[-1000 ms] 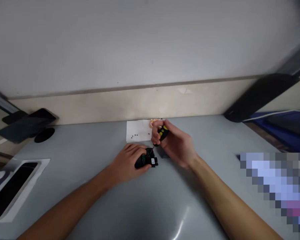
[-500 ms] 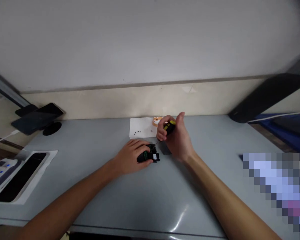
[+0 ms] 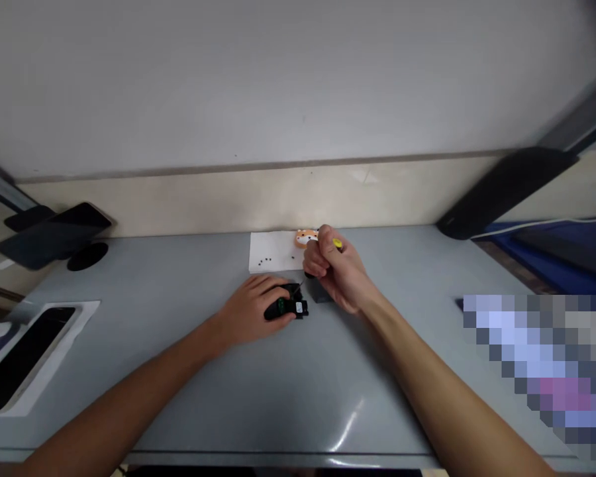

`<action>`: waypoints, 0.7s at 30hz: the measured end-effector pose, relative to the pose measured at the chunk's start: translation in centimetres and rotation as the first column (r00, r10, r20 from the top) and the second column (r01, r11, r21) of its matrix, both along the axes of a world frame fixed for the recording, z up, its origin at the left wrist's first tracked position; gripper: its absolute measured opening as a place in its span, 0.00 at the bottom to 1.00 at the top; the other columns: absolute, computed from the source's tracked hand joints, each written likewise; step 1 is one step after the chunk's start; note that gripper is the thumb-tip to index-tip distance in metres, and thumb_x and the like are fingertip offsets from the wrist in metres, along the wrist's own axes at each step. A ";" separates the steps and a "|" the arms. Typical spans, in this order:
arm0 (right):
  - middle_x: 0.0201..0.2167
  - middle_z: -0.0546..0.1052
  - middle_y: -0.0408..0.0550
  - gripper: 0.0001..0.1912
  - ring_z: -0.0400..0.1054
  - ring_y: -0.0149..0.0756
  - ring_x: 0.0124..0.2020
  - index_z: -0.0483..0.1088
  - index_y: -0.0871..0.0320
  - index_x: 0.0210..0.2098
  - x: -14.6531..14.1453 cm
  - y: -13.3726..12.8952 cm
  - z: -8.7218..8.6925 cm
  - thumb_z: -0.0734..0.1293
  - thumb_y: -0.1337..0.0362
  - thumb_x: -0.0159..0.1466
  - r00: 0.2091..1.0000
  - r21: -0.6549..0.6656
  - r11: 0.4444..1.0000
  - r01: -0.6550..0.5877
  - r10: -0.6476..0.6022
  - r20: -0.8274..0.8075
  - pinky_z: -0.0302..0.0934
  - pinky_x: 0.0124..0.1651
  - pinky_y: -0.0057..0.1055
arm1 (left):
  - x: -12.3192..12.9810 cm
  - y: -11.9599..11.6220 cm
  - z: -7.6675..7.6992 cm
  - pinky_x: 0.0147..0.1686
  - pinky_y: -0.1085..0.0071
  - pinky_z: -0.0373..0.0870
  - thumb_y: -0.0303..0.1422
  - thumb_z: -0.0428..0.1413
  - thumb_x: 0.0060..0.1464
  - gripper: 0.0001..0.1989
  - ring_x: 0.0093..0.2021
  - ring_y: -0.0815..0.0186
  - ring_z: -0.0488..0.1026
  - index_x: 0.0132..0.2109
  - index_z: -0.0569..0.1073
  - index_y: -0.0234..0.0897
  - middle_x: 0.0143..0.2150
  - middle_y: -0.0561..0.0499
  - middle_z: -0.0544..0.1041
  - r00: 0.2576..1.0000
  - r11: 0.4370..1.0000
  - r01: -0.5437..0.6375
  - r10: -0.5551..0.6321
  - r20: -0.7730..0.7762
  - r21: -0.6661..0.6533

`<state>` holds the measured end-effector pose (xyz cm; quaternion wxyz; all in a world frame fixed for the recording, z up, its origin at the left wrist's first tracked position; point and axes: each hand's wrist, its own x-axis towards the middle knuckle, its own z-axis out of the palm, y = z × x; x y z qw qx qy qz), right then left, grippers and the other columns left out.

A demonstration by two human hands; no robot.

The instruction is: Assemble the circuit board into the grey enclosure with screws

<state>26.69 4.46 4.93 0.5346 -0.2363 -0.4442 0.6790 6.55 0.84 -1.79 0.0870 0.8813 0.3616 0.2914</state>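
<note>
My left hand (image 3: 253,309) is wrapped round a small black device (image 3: 288,306) with a green part and a white label, holding it on the grey table. My right hand (image 3: 338,270) is closed round a black and yellow screwdriver (image 3: 337,244). Its thin shaft slants down to the left, and the tip is at the device's upper part; exact contact is too small to tell. Behind the device, several tiny dark screws (image 3: 265,260) lie on a white sheet (image 3: 277,246). A dark flat object (image 3: 320,291) is partly hidden under my right hand.
An orange and white animal-face item (image 3: 306,238) sits at the sheet's back edge. On the left are a phone (image 3: 27,351) on white paper and a dark stand (image 3: 88,256) with a device. A dark cylinder (image 3: 501,192) stands back right; a blurred patch covers the right.
The fingers and thumb of my right hand have closed further round the screwdriver handle, with the thumb now over its top. The whole view has shifted slightly, moving everything left in the picture.
</note>
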 end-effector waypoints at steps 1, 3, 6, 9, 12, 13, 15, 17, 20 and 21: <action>0.22 0.53 0.36 0.21 0.48 0.28 0.22 0.63 0.53 0.31 -0.1 0.0 0.1 0.71 0.44 0.64 1.000 -0.001 1.000 0.002 -0.002 0.007 0.51 0.26 0.28 | 0.0 0.0 0.0 0.58 0.58 0.72 0.38 0.62 0.61 0.10 0.55 0.59 0.76 0.48 0.76 0.42 0.56 0.48 0.79 1.000 1.000 -0.002 0.002 0.000 0.002; 0.24 0.58 0.39 0.22 0.54 0.30 0.24 0.71 0.53 0.38 0.0 0.1 0.3 0.66 0.40 0.66 1.000 -0.016 1.000 -0.011 0.011 0.010 0.57 0.29 0.31 | 0.0 -0.1 0.1 0.58 0.57 0.72 0.38 0.61 0.61 0.10 0.55 0.59 0.76 0.48 0.76 0.42 0.55 0.48 0.79 1.000 1.000 -0.004 0.004 0.003 0.007; 0.32 0.68 0.44 0.20 0.64 0.34 0.32 0.75 0.54 0.44 0.5 0.3 0.4 0.67 0.45 0.67 0.998 -0.028 0.998 -0.060 0.061 0.022 0.64 0.37 0.33 | 0.0 -0.1 0.2 0.58 0.57 0.72 0.38 0.61 0.62 0.09 0.55 0.58 0.76 0.48 0.76 0.42 0.55 0.47 0.79 1.000 1.000 -0.001 0.001 0.000 0.015; 0.40 0.72 0.46 0.14 0.68 0.34 0.39 0.72 0.56 0.35 1.0 0.2 0.4 0.73 0.52 0.64 0.994 0.000 0.994 -0.105 0.105 0.029 0.65 0.43 0.33 | 0.0 -0.2 0.2 0.57 0.56 0.71 0.38 0.60 0.62 0.09 0.56 0.58 0.76 0.48 0.76 0.42 0.56 0.47 0.79 1.000 1.000 -0.004 0.004 -0.009 0.019; 0.36 0.72 0.44 0.19 0.68 0.31 0.36 0.64 0.55 0.30 0.8 0.1 0.2 0.74 0.51 0.63 0.996 0.003 0.996 -0.093 0.093 0.005 0.63 0.40 0.31 | 0.0 -0.2 0.2 0.57 0.56 0.71 0.38 0.61 0.61 0.11 0.56 0.57 0.76 0.49 0.74 0.42 0.56 0.47 0.79 1.000 1.000 -0.012 0.012 -0.013 0.011; 0.31 0.69 0.41 0.21 0.65 0.30 0.31 0.62 0.55 0.29 0.6 0.1 0.1 0.73 0.49 0.64 0.996 -0.003 0.997 -0.083 0.083 0.010 0.61 0.37 0.30 | 0.0 -0.2 0.1 0.58 0.56 0.71 0.37 0.61 0.61 0.12 0.56 0.57 0.76 0.50 0.74 0.42 0.56 0.47 0.79 1.000 1.000 -0.013 0.013 -0.014 0.007; 0.24 0.60 0.37 0.23 0.55 0.27 0.23 0.60 0.54 0.29 0.2 0.1 -0.1 0.71 0.45 0.64 0.997 -0.009 0.998 -0.063 0.063 0.034 0.56 0.30 0.29 | 0.0 -0.2 0.1 0.58 0.56 0.71 0.37 0.62 0.61 0.12 0.56 0.57 0.76 0.51 0.73 0.42 0.56 0.48 0.79 1.000 1.000 -0.013 0.013 -0.014 -0.002; 0.23 0.56 0.35 0.23 0.49 0.27 0.22 0.63 0.53 0.32 -0.1 0.2 -0.2 0.69 0.41 0.64 0.999 -0.010 0.999 -0.040 0.041 0.030 0.52 0.28 0.29 | 0.0 -0.2 0.1 0.57 0.56 0.71 0.37 0.61 0.61 0.12 0.56 0.57 0.76 0.51 0.73 0.42 0.56 0.48 0.79 1.000 1.000 -0.008 0.008 -0.014 -0.009; 0.27 0.61 0.38 0.24 0.55 0.28 0.24 0.70 0.53 0.42 -0.3 0.3 -0.1 0.65 0.38 0.66 0.999 -0.021 0.999 -0.041 0.040 -0.023 0.55 0.30 0.30 | -0.1 -0.2 0.2 0.58 0.57 0.70 0.36 0.61 0.61 0.12 0.57 0.58 0.75 0.51 0.73 0.42 0.57 0.48 0.78 1.000 1.000 -0.002 0.002 -0.013 -0.007; 0.31 0.65 0.41 0.25 0.59 0.29 0.27 0.71 0.53 0.47 -0.3 0.3 0.0 0.63 0.39 0.67 0.998 -0.027 0.999 -0.047 0.045 -0.054 0.57 0.33 0.30 | -0.1 -0.2 0.2 0.58 0.57 0.70 0.36 0.61 0.61 0.12 0.58 0.58 0.74 0.51 0.73 0.42 0.58 0.49 0.78 1.000 1.000 0.001 -0.001 -0.013 -0.003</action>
